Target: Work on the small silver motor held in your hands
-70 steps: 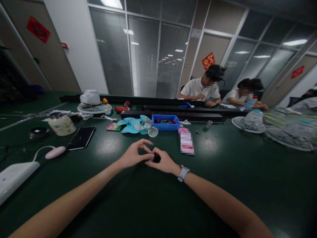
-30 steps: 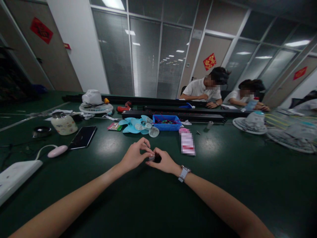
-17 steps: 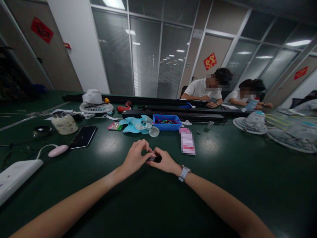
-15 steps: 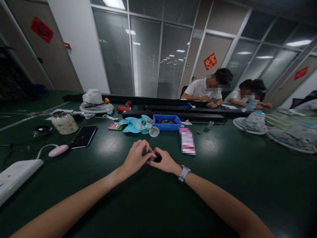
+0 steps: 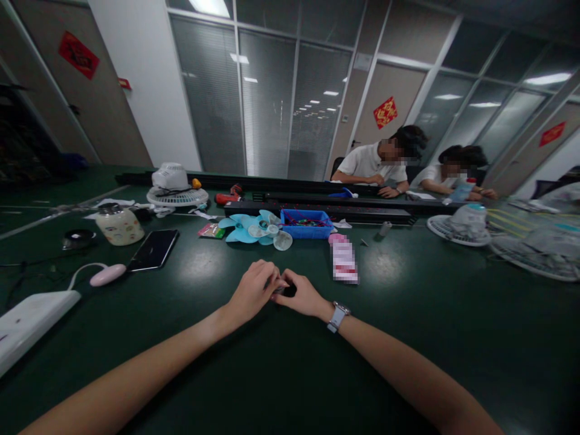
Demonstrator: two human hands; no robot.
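Left hand (image 5: 252, 294) and right hand (image 5: 302, 296) both pinched a small dark round part (image 5: 285, 290), low over the dark green worktop (image 5: 408, 338). Best approach looked like a light grip with wrists braced.

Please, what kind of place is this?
Probably an office room used as a fan assembly workshop. Blue fan blades, a fan grille and a parts bin lie on the long green table, glass partitions stand behind, and the left hand and right hand pinch a small dark part.
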